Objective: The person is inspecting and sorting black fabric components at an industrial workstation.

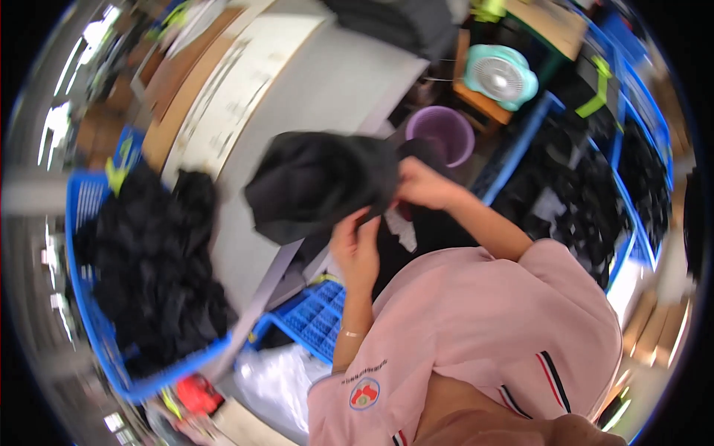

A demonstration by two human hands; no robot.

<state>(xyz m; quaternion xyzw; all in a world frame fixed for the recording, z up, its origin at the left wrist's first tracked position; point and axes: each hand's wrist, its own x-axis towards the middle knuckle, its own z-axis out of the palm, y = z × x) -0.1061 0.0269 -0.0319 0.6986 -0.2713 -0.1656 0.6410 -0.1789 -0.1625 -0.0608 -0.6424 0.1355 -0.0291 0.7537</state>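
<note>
My pink shirt (483, 312): bears a round emblem (364, 394), blue-ringed, red shapes inside.
Dark lettering (364, 372) beside the emblem: small, too blurred for me to read.

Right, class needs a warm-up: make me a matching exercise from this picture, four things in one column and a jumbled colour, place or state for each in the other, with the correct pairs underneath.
Things
1. Fan
2. Round bin
3. Large black cloth in front of the person
4. Basket at the far left

Descriptions
A. Heaped with dark fabric
B. Purple
C. Held in the left hand and right hand
D. Pale turquoise

Right pairs: 1-D, 2-B, 3-C, 4-A
</note>
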